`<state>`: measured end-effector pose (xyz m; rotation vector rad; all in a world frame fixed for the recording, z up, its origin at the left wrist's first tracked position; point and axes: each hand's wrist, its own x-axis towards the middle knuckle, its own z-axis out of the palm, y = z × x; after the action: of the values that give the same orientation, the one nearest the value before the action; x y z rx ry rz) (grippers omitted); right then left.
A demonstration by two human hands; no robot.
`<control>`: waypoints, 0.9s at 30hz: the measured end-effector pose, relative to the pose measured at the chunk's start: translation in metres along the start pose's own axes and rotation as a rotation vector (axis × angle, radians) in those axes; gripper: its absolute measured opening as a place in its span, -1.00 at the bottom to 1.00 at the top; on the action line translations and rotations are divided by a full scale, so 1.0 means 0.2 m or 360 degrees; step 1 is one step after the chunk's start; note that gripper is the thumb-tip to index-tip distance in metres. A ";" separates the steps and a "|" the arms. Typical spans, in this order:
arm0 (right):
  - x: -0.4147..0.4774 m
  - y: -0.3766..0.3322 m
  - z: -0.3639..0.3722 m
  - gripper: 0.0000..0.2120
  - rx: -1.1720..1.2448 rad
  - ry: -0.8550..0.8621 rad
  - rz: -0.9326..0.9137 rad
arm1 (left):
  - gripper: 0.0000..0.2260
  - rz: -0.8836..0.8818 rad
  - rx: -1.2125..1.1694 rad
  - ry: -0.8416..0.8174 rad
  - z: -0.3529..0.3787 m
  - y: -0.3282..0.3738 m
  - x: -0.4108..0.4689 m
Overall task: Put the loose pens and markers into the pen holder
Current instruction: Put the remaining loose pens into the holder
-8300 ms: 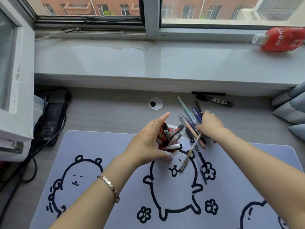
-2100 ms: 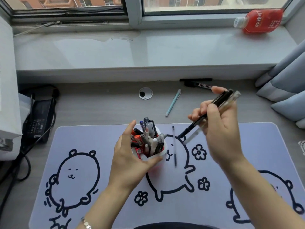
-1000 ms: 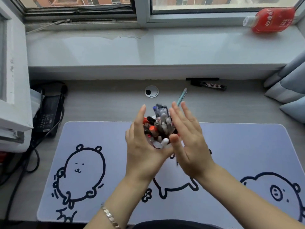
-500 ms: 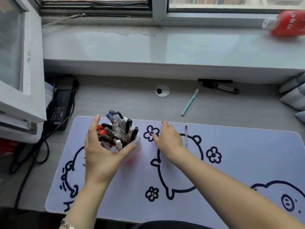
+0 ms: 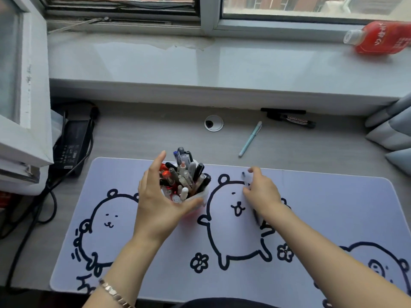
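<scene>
Grip, left: I see the left hand [image 5: 160,205] wrapped round the full pen holder [image 5: 205,195] on the mat [image 5: 322,207].
Grip, right: the right hand [image 5: 261,192] has its fingers curled onto a thin pen [image 5: 244,175], at the holder's three o'clock.
Desk [image 5: 155,134]: teal pen [image 5: 250,138] loose at one o'clock.

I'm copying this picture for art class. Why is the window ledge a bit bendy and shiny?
Head view: the wide-angle lens curves the window ledge; head view: daylight leaves a pale sheen on it; head view: the thin pen the right hand pinches is smeared, while the pen holder in the left hand looks sharper.
</scene>
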<state>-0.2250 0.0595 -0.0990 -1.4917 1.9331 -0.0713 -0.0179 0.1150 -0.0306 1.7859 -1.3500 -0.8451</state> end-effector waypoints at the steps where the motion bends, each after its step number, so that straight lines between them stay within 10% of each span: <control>1: 0.00 0.00 -0.03 -0.58 0.0120 -0.0036 0.0004 | -0.08 0.0022 0.0002 -0.0030 0.02 0.01 0.01; 10: -0.29 -0.18 -0.56 -0.50 0.1560 0.0779 -0.1002 | -0.12 0.0184 0.0023 -0.0234 0.16 0.13 0.02; 16: -0.30 -0.11 -0.34 -0.69 0.1040 0.0692 -0.1297 | -0.14 0.0311 -0.0043 -0.0308 0.26 0.25 0.00; 21: -0.30 -0.01 -0.19 -0.78 0.0435 0.1126 -0.1466 | -0.16 0.0418 0.0002 -0.0260 0.32 0.30 0.04; 27: -0.10 -0.05 -0.41 -0.81 0.1153 0.0827 -0.1054 | -0.18 0.0269 -0.0156 -0.0217 0.37 0.34 0.19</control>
<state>-0.2591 0.0459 -0.0229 -1.5872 1.4005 -1.4047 -0.1044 0.0545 -0.0123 1.5392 -1.4969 -0.9366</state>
